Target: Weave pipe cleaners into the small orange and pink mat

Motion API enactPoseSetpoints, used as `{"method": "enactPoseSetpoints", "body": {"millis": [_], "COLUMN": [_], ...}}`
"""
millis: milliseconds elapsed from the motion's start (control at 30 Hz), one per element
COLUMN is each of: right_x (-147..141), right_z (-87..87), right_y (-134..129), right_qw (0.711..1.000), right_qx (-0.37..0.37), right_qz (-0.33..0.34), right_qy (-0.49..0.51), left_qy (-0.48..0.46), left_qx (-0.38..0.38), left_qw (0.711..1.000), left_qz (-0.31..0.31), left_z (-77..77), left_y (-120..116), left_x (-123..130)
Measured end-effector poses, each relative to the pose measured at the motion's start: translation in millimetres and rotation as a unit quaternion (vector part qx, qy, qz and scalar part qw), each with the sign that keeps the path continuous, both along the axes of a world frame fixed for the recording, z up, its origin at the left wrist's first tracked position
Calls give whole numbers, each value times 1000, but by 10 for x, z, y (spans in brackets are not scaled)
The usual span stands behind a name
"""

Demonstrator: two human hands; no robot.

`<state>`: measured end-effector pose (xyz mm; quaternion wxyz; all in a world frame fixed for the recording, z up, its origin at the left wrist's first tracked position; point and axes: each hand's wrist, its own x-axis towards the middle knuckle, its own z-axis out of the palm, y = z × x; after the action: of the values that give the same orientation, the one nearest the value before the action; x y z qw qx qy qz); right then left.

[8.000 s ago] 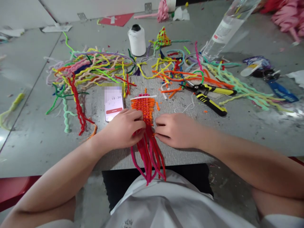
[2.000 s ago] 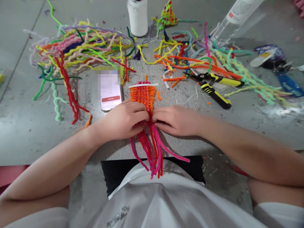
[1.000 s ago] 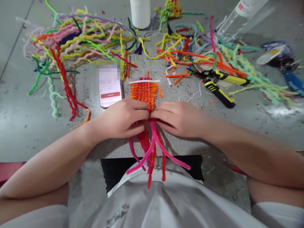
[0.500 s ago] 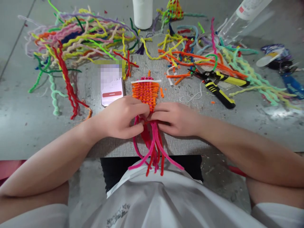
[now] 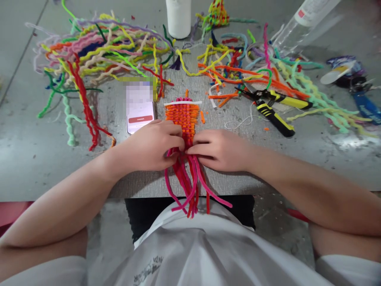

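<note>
An orange and pink woven piece of pipe cleaners point(image 5: 183, 115) lies flat on the table in front of me, with a white strip point(image 5: 183, 103) across its far end. Loose pink and red pipe cleaners point(image 5: 193, 186) fan from its near end over the table edge. My left hand point(image 5: 162, 145) has its fingers curled closed on the pipe cleaners at the lower left of the weave. From the other side my right hand point(image 5: 222, 150) pinches the lower right edge with thumb and fingers together. The fingertips hide the exact spot each grips.
Left of the weave lies a phone point(image 5: 139, 107). A large heap of coloured pipe cleaners point(image 5: 98, 47) covers the back left. Black-and-yellow pliers point(image 5: 268, 103) rest at right, near orange strands. A white bottle point(image 5: 178, 20) and a clear bottle point(image 5: 300, 28) stand farther back.
My left hand's fingers have shifted slightly left and up, uncovering more of the weave's lower end. The loose pink and red ends have swung a little. My right hand has barely moved.
</note>
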<state>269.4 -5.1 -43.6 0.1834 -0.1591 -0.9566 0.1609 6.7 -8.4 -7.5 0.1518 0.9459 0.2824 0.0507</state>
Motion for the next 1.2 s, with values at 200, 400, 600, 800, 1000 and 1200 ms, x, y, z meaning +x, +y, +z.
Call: {"method": "enactPoseSetpoints", "body": {"millis": [200,400,600,800,1000,1200], "right_x": [1,1,14,20,-19,-39], "right_z": [-10,11,11,17,23,44], "right_y": [9,-5,15,25,-2,-48], "right_qw": [1000,999,999,999,999,999], "right_qx": [-11,-29,-38,-29,-39,-37], "right_qz": [-7,-14,-10,0,-4,-27], "right_qy": [-6,1,-3,-13,17,7], "left_qy": [13,32,1,13,-12,-30], "left_qx": [21,31,10,0,12,48], "left_qw": [999,996,998,995,997,997], "left_qz": [-21,-81,-65,-95,-76,-55], "left_z": [25,3,13,52,1,7], "left_y": [3,21,12,40,49,40], "left_x": [-12,-27,-27,-62,-39,10]}}
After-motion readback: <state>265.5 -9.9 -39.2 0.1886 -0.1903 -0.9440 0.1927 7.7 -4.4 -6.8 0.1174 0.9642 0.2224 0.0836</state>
